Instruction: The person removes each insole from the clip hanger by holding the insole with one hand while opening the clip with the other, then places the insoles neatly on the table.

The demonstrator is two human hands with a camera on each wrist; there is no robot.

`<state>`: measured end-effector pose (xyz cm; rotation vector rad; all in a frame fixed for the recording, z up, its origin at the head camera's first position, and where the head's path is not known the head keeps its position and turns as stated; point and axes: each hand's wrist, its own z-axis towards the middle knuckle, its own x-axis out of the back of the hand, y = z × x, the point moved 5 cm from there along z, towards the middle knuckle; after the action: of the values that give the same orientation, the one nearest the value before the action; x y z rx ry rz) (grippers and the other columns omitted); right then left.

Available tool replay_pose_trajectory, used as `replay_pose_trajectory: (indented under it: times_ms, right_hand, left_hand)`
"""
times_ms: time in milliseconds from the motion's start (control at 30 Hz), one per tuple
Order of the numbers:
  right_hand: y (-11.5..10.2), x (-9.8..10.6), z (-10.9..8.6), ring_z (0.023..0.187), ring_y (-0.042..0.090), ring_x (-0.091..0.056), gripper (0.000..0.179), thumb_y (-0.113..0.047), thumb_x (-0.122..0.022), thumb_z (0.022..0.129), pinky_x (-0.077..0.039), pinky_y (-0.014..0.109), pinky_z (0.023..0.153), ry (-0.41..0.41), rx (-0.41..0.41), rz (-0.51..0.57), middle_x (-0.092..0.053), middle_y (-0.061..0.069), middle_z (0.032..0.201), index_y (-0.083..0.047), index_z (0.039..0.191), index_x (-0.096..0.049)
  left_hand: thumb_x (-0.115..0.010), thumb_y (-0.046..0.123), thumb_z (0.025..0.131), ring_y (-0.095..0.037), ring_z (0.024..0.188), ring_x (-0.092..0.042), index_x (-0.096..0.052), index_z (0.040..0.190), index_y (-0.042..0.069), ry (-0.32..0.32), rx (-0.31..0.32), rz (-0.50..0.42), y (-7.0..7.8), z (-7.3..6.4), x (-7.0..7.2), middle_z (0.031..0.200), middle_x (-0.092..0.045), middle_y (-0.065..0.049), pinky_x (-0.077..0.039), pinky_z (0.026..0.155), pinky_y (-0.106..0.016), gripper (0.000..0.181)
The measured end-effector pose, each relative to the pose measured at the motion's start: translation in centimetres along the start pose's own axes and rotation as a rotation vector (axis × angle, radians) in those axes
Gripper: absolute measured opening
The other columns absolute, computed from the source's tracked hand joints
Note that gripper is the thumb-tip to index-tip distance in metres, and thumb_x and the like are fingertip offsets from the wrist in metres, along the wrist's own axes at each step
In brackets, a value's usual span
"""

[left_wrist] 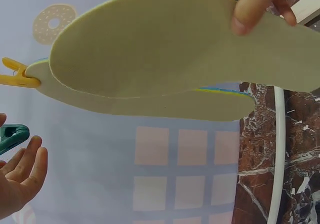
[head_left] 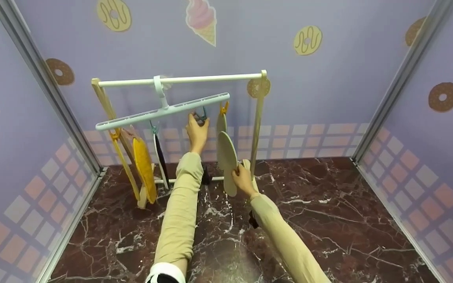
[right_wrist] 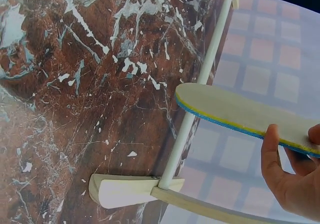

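Observation:
My left hand (head_left: pixel 197 133) pinches a teal clip (head_left: pixel 201 114) under the pale blue hanger (head_left: pixel 163 112); in the left wrist view its spread fingers stand close to the clip, and the thumb is mostly out of frame. Lower to the right, my right hand (head_left: pixel 244 180) grips a beige insole (left_wrist: pixel 145 43) by one edge, thumb on its flat face. A second beige insole (left_wrist: pixel 220 108) hangs behind it from an orange clip (head_left: pixel 224 107) near the hanger's right end, partly covered by the held one. The right wrist view shows my right hand's fingers (right_wrist: pixel 272 149) at an insole edge layered yellow and blue.
The hanger tilts on the top bar of a wooden rack (head_left: pixel 195 79). On its left side hang a yellow flat piece (head_left: pixel 144 169) and a thin black-and-white piece (head_left: pixel 159 157) from clips. A lower bar (right_wrist: pixel 180 139) and foot (right_wrist: pixel 125 190) stand near the marbled floor (head_left: pixel 328 220). Patterned walls enclose it.

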<state>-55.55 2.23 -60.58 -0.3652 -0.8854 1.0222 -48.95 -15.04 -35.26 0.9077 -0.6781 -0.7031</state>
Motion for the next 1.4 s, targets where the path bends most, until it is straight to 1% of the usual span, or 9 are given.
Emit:
replay_pose_trajectory:
  times_ms: [100, 233, 367, 567, 767, 933, 1233, 1333, 1400]
  right_hand:
    - [-0.4, 0.7, -0.1, 0.062, 0.006, -0.054, 0.012, -0.020, -0.054, 0.082, -0.043, 0.020, 0.050, 0.026, -0.035, -0.065, -0.061, -0.001, 0.070, -0.011, 0.089, -0.059]
    - [-1.9, 2.1, -0.3, 0.072, 0.014, -0.065, 0.014, -0.013, -0.057, 0.082, -0.052, 0.026, 0.059, 0.005, -0.101, -0.017, -0.068, 0.010, 0.081, -0.005, 0.093, -0.059]
    - [-1.8, 3.2, -0.1, 0.077, 0.022, -0.067, 0.020, -0.015, -0.058, 0.083, -0.054, 0.032, 0.061, -0.019, -0.087, 0.048, -0.068, 0.017, 0.088, -0.003, 0.098, -0.059]
    - [-0.2, 4.4, 0.5, 0.070, 0.014, -0.066, 0.011, -0.022, -0.060, 0.082, -0.052, 0.024, 0.054, 0.043, -0.088, 0.056, -0.068, 0.009, 0.079, -0.012, 0.085, -0.058]
    - [-1.1, 6.9, 0.6, 0.072, 0.011, -0.065, 0.022, -0.029, -0.059, 0.084, -0.052, 0.023, 0.059, 0.079, -0.089, 0.050, -0.067, 0.010, 0.081, -0.009, 0.092, -0.060]
    - [0.2, 8.3, 0.7, 0.070, 0.011, -0.062, 0.021, -0.025, -0.059, 0.083, -0.051, 0.023, 0.061, 0.093, -0.149, 0.037, -0.065, 0.010, 0.081, -0.006, 0.092, -0.058]
    - [7.3, 9.2, 1.4, 0.070, 0.021, -0.060, 0.024, -0.029, -0.055, 0.085, -0.048, 0.031, 0.056, 0.091, -0.179, -0.033, -0.063, 0.013, 0.082, -0.009, 0.097, -0.053]
    - [7.4, 10.3, 1.3, 0.064, 0.020, -0.056, 0.023, -0.028, -0.057, 0.083, -0.044, 0.030, 0.051, 0.095, -0.187, 0.028, -0.060, 0.009, 0.075, -0.008, 0.091, -0.050]
    - [5.0, 11.8, 1.0, 0.068, 0.023, -0.055, 0.022, -0.025, -0.057, 0.083, -0.045, 0.035, 0.056, 0.065, -0.289, 0.071, -0.058, 0.012, 0.076, -0.006, 0.092, -0.049]
  left_hand:
    - [-0.063, 0.015, 0.081, -0.031, 0.094, -0.061, -0.046, 0.117, -0.004, -0.024, 0.033, 0.004, -0.6, -0.2, -0.1, 0.106, -0.062, -0.020, -0.043, 0.088, -0.037, 0.044]
    - [-0.063, 0.015, 0.081, -0.031, 0.091, -0.062, -0.046, 0.118, -0.006, -0.044, 0.053, 0.006, -1.2, -0.5, -0.1, 0.106, -0.060, -0.021, -0.046, 0.083, -0.037, 0.046]
    - [-0.063, 0.017, 0.081, -0.031, 0.094, -0.062, -0.047, 0.119, -0.005, -0.054, 0.055, 0.036, -1.7, -0.8, -0.1, 0.107, -0.060, -0.022, -0.048, 0.082, -0.037, 0.047]
    - [-0.062, 0.024, 0.082, -0.032, 0.098, -0.059, -0.048, 0.119, -0.005, -0.063, 0.039, 0.088, -2.6, -1.2, 0.1, 0.108, -0.060, -0.022, -0.045, 0.087, -0.040, 0.049]
    - [-0.058, 0.025, 0.082, -0.034, 0.099, -0.059, -0.049, 0.119, -0.003, -0.064, 0.029, 0.122, -3.4, -1.7, 0.2, 0.107, -0.062, -0.021, -0.045, 0.086, -0.042, 0.047]
    - [-0.055, 0.020, 0.083, -0.034, 0.098, -0.059, -0.051, 0.117, -0.004, -0.062, 0.035, 0.123, -3.8, -1.9, 0.4, 0.105, -0.063, -0.021, -0.045, 0.085, -0.042, 0.042]
    - [-0.053, 0.020, 0.084, -0.031, 0.097, -0.059, -0.050, 0.119, 0.001, -0.103, 0.091, 0.114, -4.5, -2.3, 0.4, 0.105, -0.063, -0.017, -0.046, 0.083, -0.041, 0.040]
    - [-0.053, 0.021, 0.084, -0.031, 0.094, -0.061, -0.051, 0.118, 0.001, -0.103, 0.085, 0.123, -4.6, -2.4, 0.5, 0.104, -0.064, -0.016, -0.047, 0.081, -0.041, 0.039]
    - [-0.053, 0.020, 0.084, -0.031, 0.092, -0.062, -0.052, 0.118, 0.000, -0.099, 0.079, 0.130, -4.8, -2.4, 0.5, 0.102, -0.065, -0.017, -0.048, 0.080, -0.040, 0.039]
